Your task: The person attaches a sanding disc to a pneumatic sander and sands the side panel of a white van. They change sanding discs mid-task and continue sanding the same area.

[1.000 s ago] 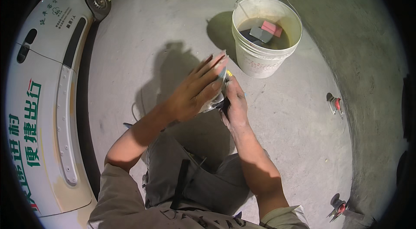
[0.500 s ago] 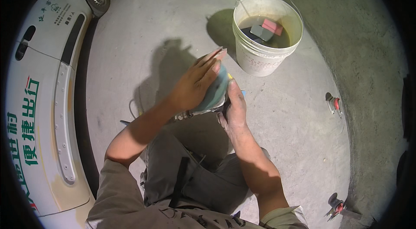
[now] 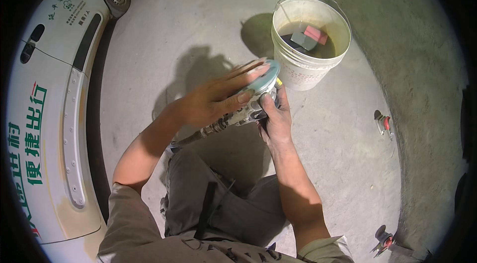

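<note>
An air sander [image 3: 244, 115] is held up over my lap, its round pad turned upward and away from me. A teal sanding disc [image 3: 270, 75] covers the pad. My right hand [image 3: 276, 123] is closed round the sander's body, thumb on the near side. My left hand [image 3: 221, 93] lies with fingers stretched along the face of the disc, its thumb by the near rim. The sander's handle and hose fitting [image 3: 208, 131] point down to the left, under my left wrist. Part of the disc is hidden by my left fingers.
A white bucket [image 3: 308, 71] of murky water stands ahead to the right, with a pink block [image 3: 316, 35] and a grey pad [image 3: 303, 41] in it. A white van [image 3: 49, 79] lines the left side. Small red-and-black tools [image 3: 382, 123] lie by the right-hand kerb.
The sander has tilted, so its body and hose fitting now show below the disc. My left hand has flattened across the disc; both hands have shifted slightly.
</note>
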Motion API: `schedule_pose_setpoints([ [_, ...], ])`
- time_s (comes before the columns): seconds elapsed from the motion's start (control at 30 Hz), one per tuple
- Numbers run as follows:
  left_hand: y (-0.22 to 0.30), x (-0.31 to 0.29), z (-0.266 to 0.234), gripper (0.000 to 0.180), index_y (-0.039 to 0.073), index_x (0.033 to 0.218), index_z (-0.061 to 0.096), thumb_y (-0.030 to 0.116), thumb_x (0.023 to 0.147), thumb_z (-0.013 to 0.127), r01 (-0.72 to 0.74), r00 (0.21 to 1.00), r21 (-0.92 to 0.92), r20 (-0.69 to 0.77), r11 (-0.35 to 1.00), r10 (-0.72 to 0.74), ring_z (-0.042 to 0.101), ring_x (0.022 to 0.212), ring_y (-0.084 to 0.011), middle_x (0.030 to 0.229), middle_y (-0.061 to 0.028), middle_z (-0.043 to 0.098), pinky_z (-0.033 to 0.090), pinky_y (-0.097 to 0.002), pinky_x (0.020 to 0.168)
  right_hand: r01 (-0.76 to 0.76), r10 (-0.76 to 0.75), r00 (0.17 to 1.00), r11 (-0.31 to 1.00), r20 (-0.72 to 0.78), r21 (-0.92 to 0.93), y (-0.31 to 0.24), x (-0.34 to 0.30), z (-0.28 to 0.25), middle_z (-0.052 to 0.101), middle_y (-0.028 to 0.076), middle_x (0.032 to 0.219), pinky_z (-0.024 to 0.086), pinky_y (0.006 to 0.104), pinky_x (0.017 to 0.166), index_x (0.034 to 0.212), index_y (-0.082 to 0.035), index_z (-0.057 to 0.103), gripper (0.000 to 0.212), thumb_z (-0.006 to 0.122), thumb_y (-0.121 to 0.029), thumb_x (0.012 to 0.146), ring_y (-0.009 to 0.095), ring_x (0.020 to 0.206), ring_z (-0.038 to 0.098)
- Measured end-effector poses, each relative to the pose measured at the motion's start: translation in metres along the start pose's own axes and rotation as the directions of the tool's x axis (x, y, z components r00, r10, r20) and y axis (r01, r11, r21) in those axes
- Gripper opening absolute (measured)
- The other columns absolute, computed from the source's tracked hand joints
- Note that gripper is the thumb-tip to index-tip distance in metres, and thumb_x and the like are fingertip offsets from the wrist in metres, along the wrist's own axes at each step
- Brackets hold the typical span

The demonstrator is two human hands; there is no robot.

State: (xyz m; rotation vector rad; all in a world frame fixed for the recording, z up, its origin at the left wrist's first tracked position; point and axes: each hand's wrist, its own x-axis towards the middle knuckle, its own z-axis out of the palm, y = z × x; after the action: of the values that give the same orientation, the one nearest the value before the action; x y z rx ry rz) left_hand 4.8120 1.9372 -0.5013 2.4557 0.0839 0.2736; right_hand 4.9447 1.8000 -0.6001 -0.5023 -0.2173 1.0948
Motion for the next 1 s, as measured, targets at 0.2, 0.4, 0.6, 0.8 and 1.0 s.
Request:
schedule_pose_setpoints([
  [0.2,0.016,0.008,0.012,0.049,0.007,0.160,0.040,0.024,0.114,0.042,-0.005,0.998,-0.407,-0.061,0.913,-0.022,0.030,0.157,-0.0297,0.168,-0.0156,0.035,0.026,-0.0400,0.127,0.095,-0.110,0.986,0.988,-0.124,-0.118,-0.001,-0.005,0.000,0.062,0.011,0.132,0.048,0.0329,0.104,0.143,0.001,0.054,0.056,0.079,-0.018,0.096,0.017,0.120,0.060],
  [0.4,0.038,0.007,0.014,0.047,0.001,0.154,0.049,0.024,0.113,0.049,0.224,0.952,-0.568,-0.045,0.792,-0.302,0.047,0.140,-0.0187,0.161,-0.0132,0.046,0.039,-0.0329,0.114,0.160,-0.188,0.979,0.950,-0.081,-0.269,-0.009,-0.011,0.006,0.065,0.009,0.127,0.049,0.0318,0.102,0.141,0.000,0.055,0.052,0.078,-0.016,0.097,0.015,0.117,0.061],
  [0.6,0.046,0.017,0.019,0.041,-0.007,0.133,0.067,0.024,0.106,0.066,0.299,0.846,-0.663,-0.148,0.687,-0.512,0.060,0.099,-0.0048,0.123,-0.0075,0.072,0.050,-0.0236,0.086,0.273,-0.314,0.949,0.850,-0.017,-0.451,-0.016,-0.019,0.017,0.067,0.007,0.122,0.051,0.0283,0.095,0.144,-0.002,0.055,0.053,0.076,-0.014,0.097,0.013,0.108,0.063],
  [0.8,0.056,0.017,0.020,0.038,-0.007,0.126,0.072,0.024,0.104,0.069,0.252,0.803,-0.751,-0.190,0.611,-0.565,0.064,0.085,-0.0049,0.096,-0.0041,0.076,0.053,-0.0224,0.075,0.344,-0.410,0.912,0.760,0.004,-0.551,-0.020,-0.021,0.016,0.064,0.002,0.108,0.052,0.0243,0.084,0.144,-0.005,0.056,0.053,0.076,-0.010,0.095,0.009,0.095,0.061],
  [1.0,0.063,0.017,0.030,0.030,-0.005,0.119,0.076,0.020,0.103,0.069,0.328,0.782,-0.648,-0.222,0.687,-0.583,0.066,0.084,-0.0064,0.098,-0.0064,0.078,0.055,-0.0242,0.074,0.266,-0.347,0.932,0.853,-0.108,-0.450,-0.013,-0.020,0.003,0.063,0.003,0.106,0.050,0.0267,0.083,0.136,-0.004,0.058,0.050,0.078,-0.022,0.095,0.011,0.096,0.059],
])
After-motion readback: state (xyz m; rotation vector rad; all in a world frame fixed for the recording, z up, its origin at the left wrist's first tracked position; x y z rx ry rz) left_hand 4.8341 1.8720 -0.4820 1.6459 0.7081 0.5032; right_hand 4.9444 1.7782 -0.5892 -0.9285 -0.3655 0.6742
